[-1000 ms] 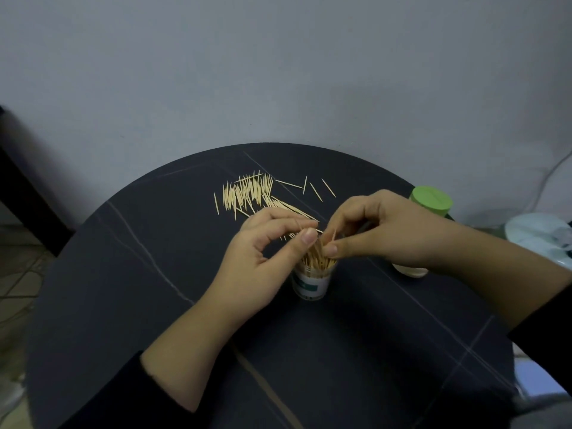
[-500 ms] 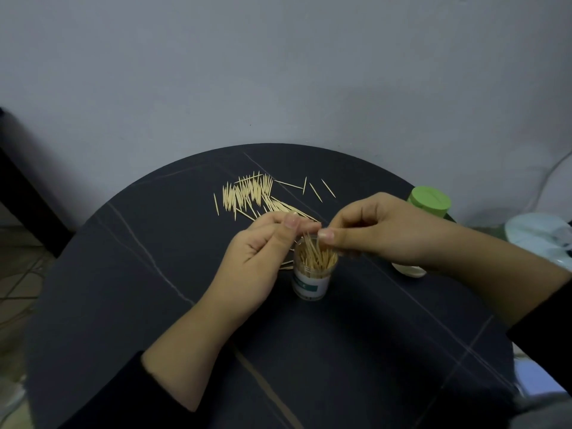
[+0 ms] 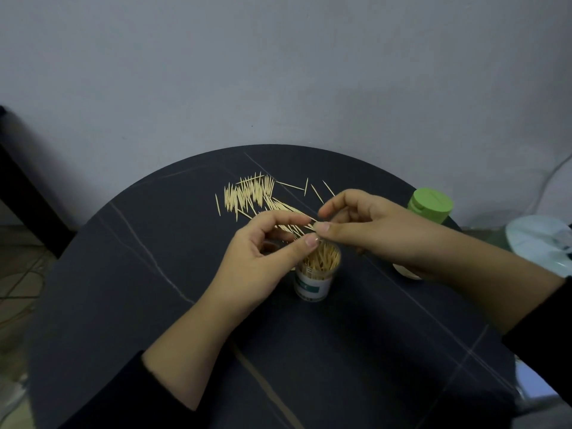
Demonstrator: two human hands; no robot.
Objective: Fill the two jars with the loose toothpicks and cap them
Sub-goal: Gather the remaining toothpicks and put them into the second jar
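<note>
Our left hand [image 3: 263, 252] and right hand [image 3: 371, 233] curl, fingertips meeting just above the open jar [image 3: 315, 283]; we cannot tell if they pinch anything. The loose toothpicks [image 3: 250, 196] lie beyond, pointing mostly away, nearer the left hand.

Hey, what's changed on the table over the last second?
The right hand let its toothpick bundle drop into the open jar and rose toward the loose pile; whether it now pinches anything is unclear. The left hand barely shifted. Open jar, loose pile and green-capped jar stayed put.
</note>
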